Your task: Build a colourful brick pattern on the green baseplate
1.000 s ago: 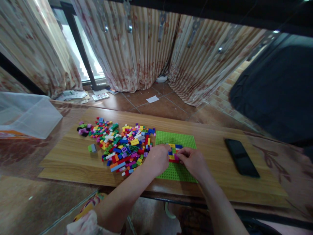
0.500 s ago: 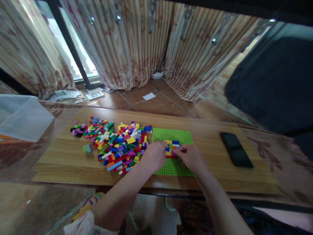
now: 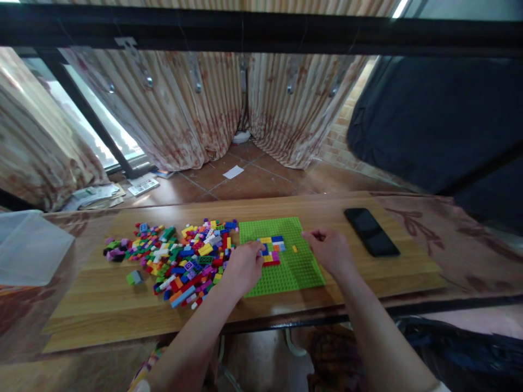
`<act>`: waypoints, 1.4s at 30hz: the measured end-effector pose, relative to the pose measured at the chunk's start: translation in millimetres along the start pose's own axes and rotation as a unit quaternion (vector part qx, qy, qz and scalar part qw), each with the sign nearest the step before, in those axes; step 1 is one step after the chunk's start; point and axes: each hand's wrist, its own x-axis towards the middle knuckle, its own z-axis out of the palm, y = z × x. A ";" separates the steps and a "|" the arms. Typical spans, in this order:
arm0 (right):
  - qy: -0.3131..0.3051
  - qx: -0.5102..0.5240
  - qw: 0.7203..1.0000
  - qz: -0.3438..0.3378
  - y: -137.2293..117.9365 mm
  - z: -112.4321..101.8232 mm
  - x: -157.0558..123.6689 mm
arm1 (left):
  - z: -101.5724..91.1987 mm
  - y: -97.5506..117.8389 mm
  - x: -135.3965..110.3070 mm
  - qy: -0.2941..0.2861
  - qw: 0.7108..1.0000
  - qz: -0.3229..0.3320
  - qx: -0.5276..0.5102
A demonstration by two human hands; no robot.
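A green studded baseplate [image 3: 302, 275] lies on the wooden board. Near its middle sits a flat cluster of toy bricks [image 3: 278, 246] in yellow, blue, white, pink and red. My left hand [image 3: 245, 267] is over the plate's left part, fingers curled and tips against the cluster's left side; what they grip, if anything, is hidden. A small yellow brick [image 3: 295, 249] stands alone on the plate, right of the cluster. My right hand [image 3: 330, 250] hovers at the plate's right edge with thumb and fingertips pinched together; anything between them is too small to make out.
A big pile of loose mixed bricks [image 3: 192, 261] spreads left of the plate. A green and grey brick piece [image 3: 134, 277] lies apart from it. On the right rests a black phone [image 3: 371, 232]. A translucent plastic bin [image 3: 32, 247] stands at the far left.
My right hand has moved right, away from the cluster, and the lone yellow brick is now visible. My left hand stays by the cluster. The camera view has shifted.
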 end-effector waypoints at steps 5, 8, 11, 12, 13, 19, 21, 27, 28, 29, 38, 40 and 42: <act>-0.043 -0.050 0.998 -0.017 3.5 -0.6 -1.3 | -1.5 -0.1 0.8 0.008 1.000 0.009 -0.003; -0.097 -0.069 0.992 -0.034 0.9 8.7 -4.2 | -6.6 -0.2 1.9 0.017 1.000 0.001 -0.004; -0.107 -0.120 0.986 -0.046 -0.1 16.3 -5.0 | -14.2 -2.6 3.3 0.035 0.999 -0.014 -0.002; -0.105 -0.134 0.984 -0.050 -0.1 17.6 -4.9 | -16.6 -3.8 3.5 0.041 0.999 -0.017 -0.004; -0.102 -0.143 0.983 -0.054 -0.1 18.3 -4.8 | -18.7 -4.9 3.5 0.046 0.999 -0.018 -0.005; -0.126 -0.067 0.988 -0.059 -5.4 15.7 -9.9 | -22.4 -4.1 -0.5 0.040 0.999 -0.015 0.001; -0.147 -0.026 0.987 -0.061 -8.8 16.4 -13.1 | -20.5 -2.2 -1.7 0.032 0.999 -0.010 0.006; -0.151 -0.015 0.986 -0.061 -15.2 24.3 -17.3 | -13.0 -3.0 -2.1 0.037 0.999 -0.001 0.010; -0.147 -0.020 0.987 -0.064 -15.9 25.6 -17.5 | -11.8 -3.8 -2.1 0.037 0.999 0.000 0.010; -0.143 -0.028 0.987 -0.065 -16.6 26.7 -17.8 | -10.6 -4.7 -2.0 0.038 0.999 0.001 0.012; -0.140 -0.044 0.987 -0.066 -16.2 35.3 -19.7 | -4.5 -7.2 -3.4 0.049 0.998 -0.003 0.038; -0.130 -0.046 0.988 -0.067 -14.3 36.8 -19.3 | -4.7 -6.6 -4.5 0.043 0.998 0.006 0.035; -0.126 -0.042 0.989 -0.072 -12.6 37.3 -18.5 | -5.4 -5.8 -5.1 0.035 0.999 0.006 0.036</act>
